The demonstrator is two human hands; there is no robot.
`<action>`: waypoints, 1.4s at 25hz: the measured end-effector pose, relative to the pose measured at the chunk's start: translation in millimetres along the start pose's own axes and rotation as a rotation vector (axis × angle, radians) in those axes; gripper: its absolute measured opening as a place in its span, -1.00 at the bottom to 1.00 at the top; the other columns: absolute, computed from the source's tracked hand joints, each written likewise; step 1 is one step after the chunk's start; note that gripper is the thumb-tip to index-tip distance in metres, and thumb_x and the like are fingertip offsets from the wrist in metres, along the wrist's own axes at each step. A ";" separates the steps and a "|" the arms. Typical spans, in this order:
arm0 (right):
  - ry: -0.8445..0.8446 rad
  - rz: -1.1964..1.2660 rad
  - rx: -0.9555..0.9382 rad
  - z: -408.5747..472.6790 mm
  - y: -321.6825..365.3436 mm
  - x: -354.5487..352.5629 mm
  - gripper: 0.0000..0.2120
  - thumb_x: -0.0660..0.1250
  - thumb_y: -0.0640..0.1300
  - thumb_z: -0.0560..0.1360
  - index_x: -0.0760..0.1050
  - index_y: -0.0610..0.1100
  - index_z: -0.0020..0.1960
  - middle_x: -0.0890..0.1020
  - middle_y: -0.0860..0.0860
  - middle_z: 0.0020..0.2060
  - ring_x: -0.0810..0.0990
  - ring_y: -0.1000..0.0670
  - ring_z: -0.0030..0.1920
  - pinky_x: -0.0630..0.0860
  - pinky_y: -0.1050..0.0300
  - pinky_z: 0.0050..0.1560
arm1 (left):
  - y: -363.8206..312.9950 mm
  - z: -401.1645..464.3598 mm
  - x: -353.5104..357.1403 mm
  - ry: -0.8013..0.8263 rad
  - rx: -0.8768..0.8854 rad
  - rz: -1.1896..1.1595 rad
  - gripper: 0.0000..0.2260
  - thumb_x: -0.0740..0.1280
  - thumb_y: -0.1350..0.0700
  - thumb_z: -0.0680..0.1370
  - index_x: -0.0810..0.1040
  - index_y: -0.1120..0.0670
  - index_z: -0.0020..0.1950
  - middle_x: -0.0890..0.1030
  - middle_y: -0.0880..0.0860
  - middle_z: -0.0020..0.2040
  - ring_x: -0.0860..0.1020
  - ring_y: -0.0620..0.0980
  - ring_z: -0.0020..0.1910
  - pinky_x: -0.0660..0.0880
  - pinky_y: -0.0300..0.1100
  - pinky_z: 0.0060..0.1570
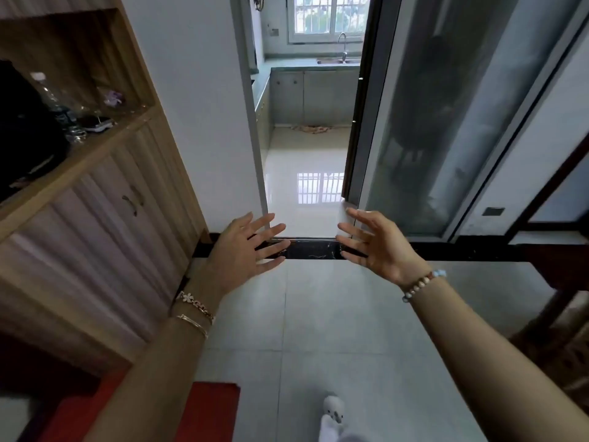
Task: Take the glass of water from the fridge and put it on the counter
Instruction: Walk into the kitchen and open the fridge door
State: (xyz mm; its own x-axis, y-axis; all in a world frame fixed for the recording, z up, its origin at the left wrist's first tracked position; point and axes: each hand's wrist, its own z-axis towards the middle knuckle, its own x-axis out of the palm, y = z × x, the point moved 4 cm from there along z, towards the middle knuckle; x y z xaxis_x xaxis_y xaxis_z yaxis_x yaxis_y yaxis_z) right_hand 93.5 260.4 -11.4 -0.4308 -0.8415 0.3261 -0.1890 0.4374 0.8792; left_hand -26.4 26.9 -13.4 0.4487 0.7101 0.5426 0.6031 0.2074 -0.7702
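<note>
Empty-handed at the kitchen doorway

Both arms reach forward over the tiled floor (pixel 334 330): left hand (pixel 242 250) and right hand (pixel 376 247) have fingers spread, grasping nothing. Beyond the dark threshold (pixel 312 252) lies the kitchen, its surface (pixel 287 63) by the sink (pixel 338 61). No fridge or glass shows; the whole task seems left.

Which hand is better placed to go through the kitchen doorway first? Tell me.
Neither, really. Left hand and right hand are both open, empty and level before the doorway. No fridge or glass shows. The sliding door crowds the right, so left, slightly.
</note>
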 end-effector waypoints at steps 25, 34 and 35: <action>0.011 0.070 0.062 526.4 180.2 -71.9 -0.65 0.35 0.02 0.49 0.61 0.00 0.25 0.67 -0.09 0.22 0.64 -0.14 0.21 0.50 -0.16 0.29 | -182.2 531.5 -11.0 0.056 0.011 0.066 -0.54 0.25 -0.15 0.53 0.50 0.01 0.37 0.56 0.09 0.36 0.53 0.23 0.30 0.37 0.23 0.35; 0.042 0.078 0.087 761.6 290.2 -57.3 -0.68 0.31 -0.02 0.53 0.61 -0.01 0.25 0.67 -0.09 0.20 0.64 -0.14 0.21 0.52 -0.13 0.25 | -294.5 757.3 -19.9 0.045 -0.026 0.046 -0.53 0.27 -0.15 0.51 0.51 0.01 0.36 0.57 0.09 0.36 0.54 0.23 0.30 0.38 0.21 0.34; 0.040 0.081 0.088 784.0 298.6 -59.0 -0.69 0.31 -0.02 0.53 0.61 -0.01 0.25 0.68 -0.09 0.20 0.65 -0.14 0.20 0.53 -0.13 0.25 | -304.0 779.0 -18.6 0.049 -0.026 0.055 -0.50 0.32 -0.16 0.48 0.51 0.01 0.37 0.57 0.09 0.36 0.53 0.23 0.31 0.38 0.22 0.34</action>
State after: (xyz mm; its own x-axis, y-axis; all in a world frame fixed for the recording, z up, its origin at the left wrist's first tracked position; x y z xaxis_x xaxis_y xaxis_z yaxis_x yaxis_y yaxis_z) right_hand -629.3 689.3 -40.5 -0.4124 -0.8136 0.4098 -0.2323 0.5289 0.8163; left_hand -731.9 474.8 -50.6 0.5130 0.6863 0.5156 0.5929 0.1510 -0.7910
